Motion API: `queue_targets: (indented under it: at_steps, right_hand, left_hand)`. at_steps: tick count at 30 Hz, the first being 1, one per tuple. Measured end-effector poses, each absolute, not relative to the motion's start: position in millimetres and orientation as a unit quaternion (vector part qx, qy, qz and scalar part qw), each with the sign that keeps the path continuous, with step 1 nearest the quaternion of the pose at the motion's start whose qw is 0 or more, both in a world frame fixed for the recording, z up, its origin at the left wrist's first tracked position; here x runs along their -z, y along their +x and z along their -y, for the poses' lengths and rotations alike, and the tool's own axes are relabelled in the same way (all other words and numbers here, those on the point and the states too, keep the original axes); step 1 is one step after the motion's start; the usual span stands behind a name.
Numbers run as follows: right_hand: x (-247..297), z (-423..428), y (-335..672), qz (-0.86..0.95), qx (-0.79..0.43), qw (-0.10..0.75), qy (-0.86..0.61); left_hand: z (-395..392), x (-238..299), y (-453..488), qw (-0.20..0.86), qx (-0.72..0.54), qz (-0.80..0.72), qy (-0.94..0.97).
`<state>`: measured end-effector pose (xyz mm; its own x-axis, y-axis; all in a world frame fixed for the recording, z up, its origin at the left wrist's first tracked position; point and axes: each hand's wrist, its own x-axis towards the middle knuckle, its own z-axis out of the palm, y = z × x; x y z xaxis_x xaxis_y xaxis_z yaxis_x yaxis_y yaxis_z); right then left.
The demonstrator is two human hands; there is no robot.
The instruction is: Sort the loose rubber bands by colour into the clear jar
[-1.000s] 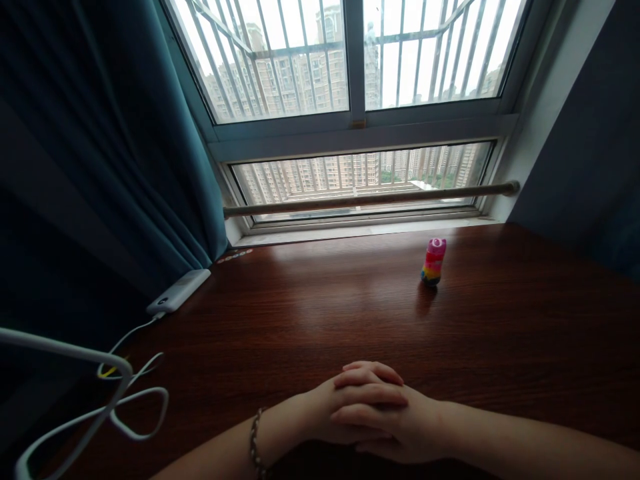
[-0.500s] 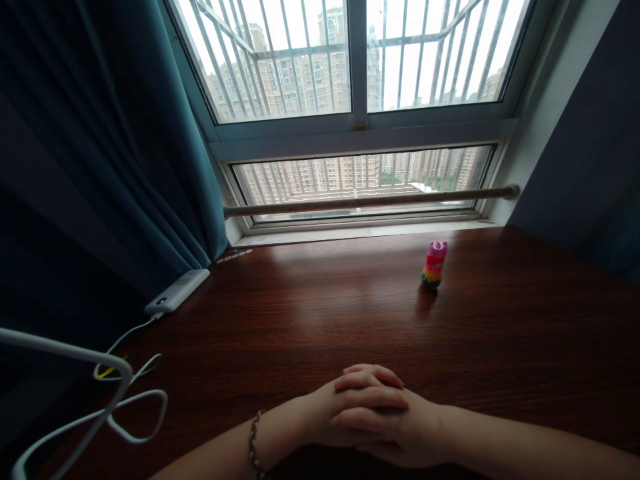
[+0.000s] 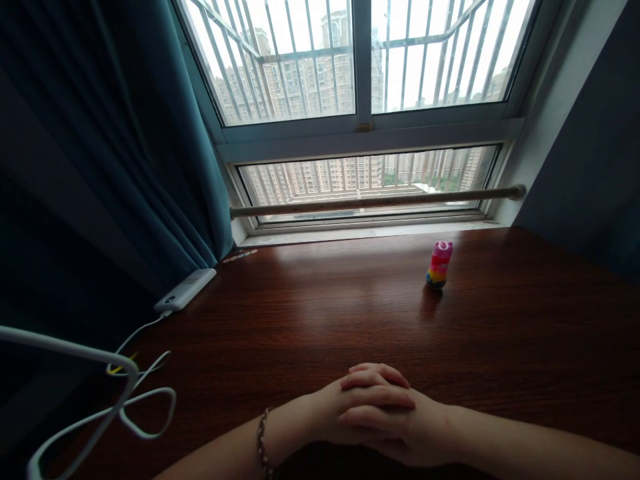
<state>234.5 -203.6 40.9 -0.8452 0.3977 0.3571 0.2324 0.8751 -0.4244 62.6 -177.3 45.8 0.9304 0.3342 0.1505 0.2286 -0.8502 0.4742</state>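
My two hands rest stacked on the dark wooden table (image 3: 310, 313), close to its near edge. My left hand (image 3: 367, 397), with a beaded bracelet (image 3: 262, 443) on its wrist, lies on top, its fingers stretched flat across the back of my right hand (image 3: 425, 433). My right hand lies palm down beneath it and holds nothing; most of its fingers are covered. A small rainbow-striped toy figure with a pink top (image 3: 439, 265) stands upright farther back on the right, well apart from both hands.
A white power bank (image 3: 185, 290) lies at the table's left edge with a white cable (image 3: 145, 407) looping toward me. Teal curtain (image 3: 125, 147) hangs on the left. A barred window (image 3: 360, 100) and a wooden rail (image 3: 375, 201) run along the back.
Both hands stay stacked and still. Only the view has drifted a little, so everything sits slightly further right in the picture.
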Motion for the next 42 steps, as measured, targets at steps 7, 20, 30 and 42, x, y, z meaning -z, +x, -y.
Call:
queue_targets:
  at_steps: [7, 20, 30, 42]
  right_hand:
    - [-45, 204, 235, 0.946, -0.178, 0.211, -0.168]
    - [-55, 205, 230, 0.946, -0.185, 0.202, -0.174]
    - [-45, 203, 236, 0.946, -0.182, 0.204, -0.174]
    - [-43, 202, 235, 0.950, -0.172, 0.203, -0.162]
  left_hand:
    - [177, -44, 62, 0.235, -0.108, -0.146, 0.955]
    - [182, -57, 66, 0.225, -0.062, -0.168, 0.958]
    - [178, -49, 61, 0.254, -0.089, -0.160, 0.950]
    - [178, -45, 62, 0.273, -0.137, -0.148, 0.941]
